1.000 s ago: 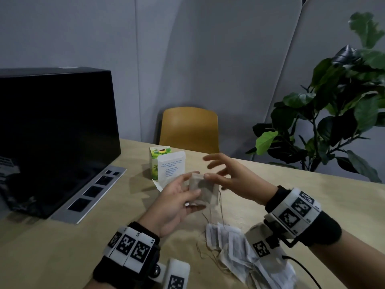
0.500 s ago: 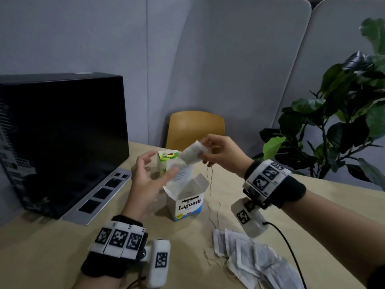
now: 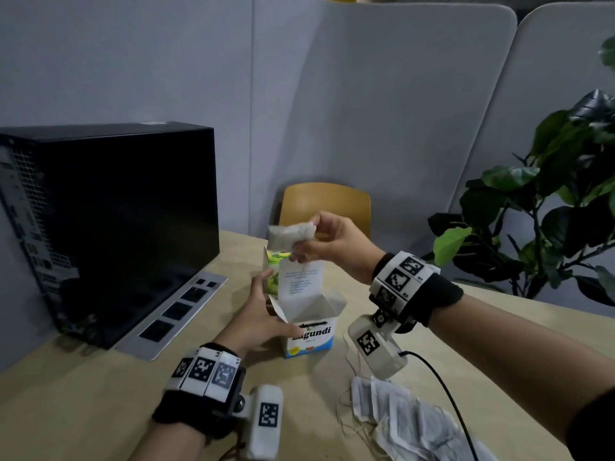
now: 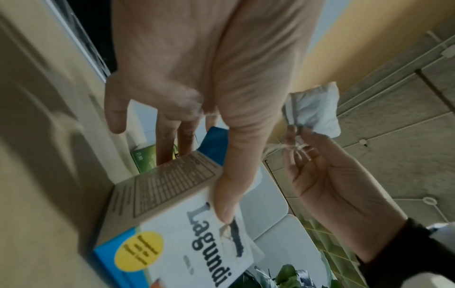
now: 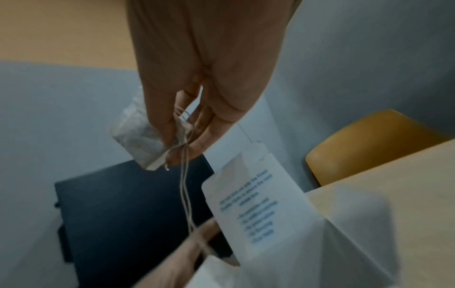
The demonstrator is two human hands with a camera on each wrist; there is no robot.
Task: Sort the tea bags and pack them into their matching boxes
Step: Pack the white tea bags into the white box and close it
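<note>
A white "Lagundi" box [image 3: 312, 337] [image 4: 197, 243] stands open on the table, its lid flap [image 3: 301, 282] [image 5: 256, 204] upright. My left hand [image 3: 263, 314] [image 4: 197, 97] grips the box's left side, thumb on the front face. Above the opening, my right hand [image 3: 327, 236] [image 5: 197, 109] pinches a white tea bag [image 3: 291, 235] [image 4: 315, 109] [image 5: 138, 140] with its string [image 5: 185, 191] hanging down. A green box [image 3: 274, 272] [image 4: 145, 159] stands behind the Lagundi box. A pile of tea bags [image 3: 409, 417] lies at the front right.
A black computer case [image 3: 109, 221] fills the table's left, with a grey panel [image 3: 179, 314] in front of it. A yellow chair [image 3: 327, 201] stands behind the table [image 3: 83, 394] and a leafy plant [image 3: 549, 207] at the right. Grey partitions close the back.
My right hand lifted the tea bag from in front of me up over the Lagundi box. My left hand let the bag go and took hold of the box.
</note>
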